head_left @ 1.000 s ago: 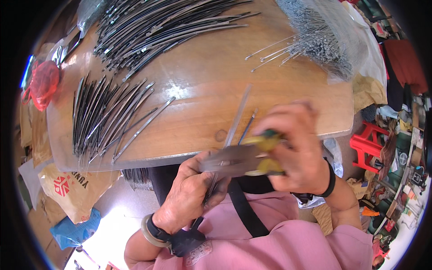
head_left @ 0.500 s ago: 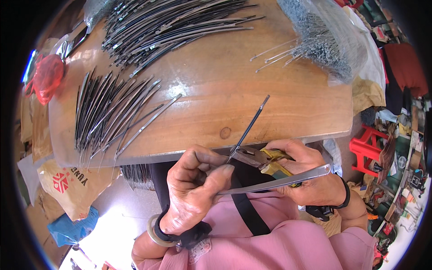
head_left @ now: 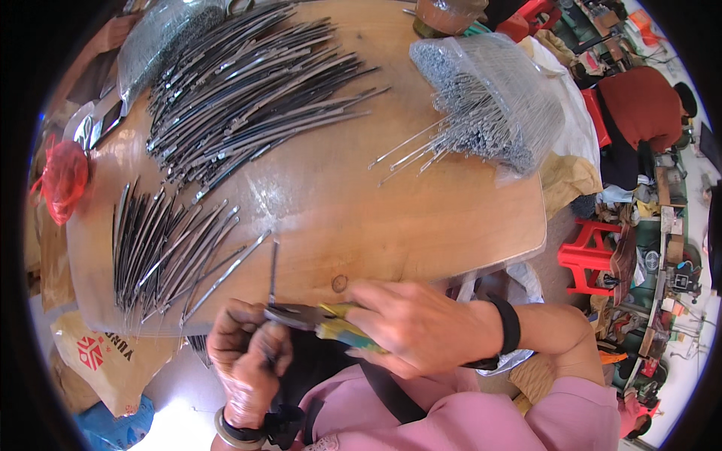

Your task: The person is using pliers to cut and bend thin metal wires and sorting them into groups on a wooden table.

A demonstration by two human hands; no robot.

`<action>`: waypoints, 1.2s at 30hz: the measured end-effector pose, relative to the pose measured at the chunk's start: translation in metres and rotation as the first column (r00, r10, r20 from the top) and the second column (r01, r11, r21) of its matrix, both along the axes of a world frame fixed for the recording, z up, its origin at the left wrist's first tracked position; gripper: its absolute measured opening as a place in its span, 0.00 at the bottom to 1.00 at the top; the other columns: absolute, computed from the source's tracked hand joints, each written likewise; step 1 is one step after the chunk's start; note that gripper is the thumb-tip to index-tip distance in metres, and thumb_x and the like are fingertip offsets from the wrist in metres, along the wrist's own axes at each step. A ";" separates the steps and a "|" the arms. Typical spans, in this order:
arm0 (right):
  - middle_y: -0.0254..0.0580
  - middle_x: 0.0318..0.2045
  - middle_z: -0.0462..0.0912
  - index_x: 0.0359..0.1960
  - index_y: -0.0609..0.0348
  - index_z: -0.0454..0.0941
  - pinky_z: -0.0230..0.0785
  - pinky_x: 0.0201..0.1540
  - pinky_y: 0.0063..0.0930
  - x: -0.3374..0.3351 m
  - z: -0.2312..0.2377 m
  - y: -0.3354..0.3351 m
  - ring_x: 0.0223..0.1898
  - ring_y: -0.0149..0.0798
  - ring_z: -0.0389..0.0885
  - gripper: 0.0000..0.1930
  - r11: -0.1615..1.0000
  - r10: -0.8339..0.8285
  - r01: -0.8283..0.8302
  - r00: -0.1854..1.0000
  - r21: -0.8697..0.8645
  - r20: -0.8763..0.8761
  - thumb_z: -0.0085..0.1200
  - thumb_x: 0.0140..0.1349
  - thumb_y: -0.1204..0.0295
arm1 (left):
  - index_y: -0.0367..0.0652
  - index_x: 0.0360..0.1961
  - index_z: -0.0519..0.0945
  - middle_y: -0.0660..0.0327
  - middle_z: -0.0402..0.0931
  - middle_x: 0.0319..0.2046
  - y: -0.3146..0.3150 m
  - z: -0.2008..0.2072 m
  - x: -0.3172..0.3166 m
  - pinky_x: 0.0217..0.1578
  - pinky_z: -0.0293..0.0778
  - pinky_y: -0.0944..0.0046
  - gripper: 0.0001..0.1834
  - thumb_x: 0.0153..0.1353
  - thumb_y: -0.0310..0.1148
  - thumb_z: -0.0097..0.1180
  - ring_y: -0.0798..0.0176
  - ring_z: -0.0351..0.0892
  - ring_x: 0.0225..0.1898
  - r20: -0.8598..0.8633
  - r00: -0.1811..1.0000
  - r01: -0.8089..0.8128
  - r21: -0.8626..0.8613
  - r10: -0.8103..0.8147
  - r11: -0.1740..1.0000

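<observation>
Nearest to me, low in the frame, I see the pink garment of the person who works. In the lower left of the frame, the left hand has its fingers bent and closed, gripping the lower part of a thin dark strip. This strip points upward, over the near edge of the table. At lower centre, the right hand has its fingers wrapped around the yellow-green handles of the pliers. The tips of the pliers are against the strip, just beside the left fingers; I cannot tell if the jaws are closed on it.

Beyond the hands, at left of the frame, lies a smaller pile of dark strips, spread like a fan. A red plastic bag is near the table's left edge. Farther, at upper left, there is a larger heap of dark strips, and at upper right, thin metal wires come out of a clear plastic bag.
</observation>
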State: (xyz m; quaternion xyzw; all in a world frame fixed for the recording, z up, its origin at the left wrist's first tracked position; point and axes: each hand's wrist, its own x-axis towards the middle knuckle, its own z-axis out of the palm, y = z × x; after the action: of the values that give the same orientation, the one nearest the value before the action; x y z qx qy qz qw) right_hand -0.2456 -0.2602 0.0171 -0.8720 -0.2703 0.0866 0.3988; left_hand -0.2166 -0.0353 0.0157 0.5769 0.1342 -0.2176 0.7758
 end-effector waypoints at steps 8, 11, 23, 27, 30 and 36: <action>0.48 0.39 0.76 0.28 0.62 0.75 0.72 0.35 0.33 0.054 0.014 -0.079 0.35 0.44 0.76 0.10 0.866 -0.034 0.281 0.858 -0.413 0.512 0.59 0.44 0.71 | 0.33 0.43 0.74 0.58 0.74 0.30 0.091 -0.010 0.032 0.31 0.70 0.70 0.12 0.56 0.15 0.54 0.66 0.73 0.29 0.510 0.823 -0.258 0.729 -0.252 0.634; 0.47 0.38 0.76 0.24 0.62 0.74 0.71 0.34 0.32 0.069 0.012 -0.090 0.33 0.43 0.75 0.08 0.818 0.102 0.297 0.768 -0.493 0.632 0.57 0.42 0.72 | 0.32 0.50 0.74 0.48 0.70 0.47 0.080 0.009 0.053 0.58 0.60 0.53 0.29 0.40 0.20 0.60 0.49 0.67 0.53 0.421 0.704 -0.192 0.888 -0.571 0.418; 0.48 0.49 0.77 0.36 0.65 0.78 0.67 0.53 0.33 0.049 0.085 -0.106 0.46 0.36 0.75 0.07 0.787 -0.589 0.583 0.616 0.200 0.523 0.60 0.56 0.78 | 0.35 0.46 0.72 0.46 0.71 0.39 -0.030 0.011 0.158 0.44 0.70 0.50 0.18 0.52 0.21 0.57 0.41 0.73 0.43 0.360 0.349 -0.457 0.871 -0.865 0.178; 0.48 0.46 0.78 0.36 0.65 0.79 0.65 0.55 0.34 0.023 0.076 -0.136 0.49 0.38 0.74 0.08 0.689 -0.720 0.654 0.568 0.312 0.399 0.61 0.56 0.76 | 0.38 0.35 0.71 0.50 0.68 0.33 -0.027 -0.012 0.177 0.36 0.69 0.49 0.07 0.55 0.21 0.53 0.42 0.72 0.38 0.370 0.305 -0.379 0.892 -0.878 0.245; 0.47 0.45 0.79 0.35 0.67 0.79 0.66 0.53 0.33 0.011 0.071 -0.149 0.48 0.38 0.75 0.07 0.670 -0.691 0.715 0.503 0.199 0.519 0.61 0.56 0.77 | 0.37 0.34 0.71 0.50 0.68 0.33 -0.034 -0.010 0.169 0.35 0.69 0.49 0.05 0.56 0.22 0.53 0.43 0.72 0.37 0.422 0.305 -0.381 0.875 -0.853 0.297; 0.48 0.41 0.80 0.33 0.69 0.80 0.72 0.42 0.28 0.006 0.073 -0.151 0.39 0.41 0.80 0.08 0.613 -0.634 0.787 0.434 0.074 0.640 0.63 0.50 0.81 | 0.37 0.35 0.72 0.50 0.68 0.34 -0.047 -0.007 0.168 0.36 0.70 0.50 0.08 0.54 0.23 0.57 0.45 0.73 0.37 0.356 0.156 -0.474 0.845 -0.921 0.246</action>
State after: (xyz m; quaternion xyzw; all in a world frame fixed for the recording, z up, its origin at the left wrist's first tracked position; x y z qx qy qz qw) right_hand -0.2398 -0.4116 0.0897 -0.9207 0.0246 -0.3451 0.1806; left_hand -0.0486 -0.0825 0.0090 0.8953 -0.4103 0.1467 0.0921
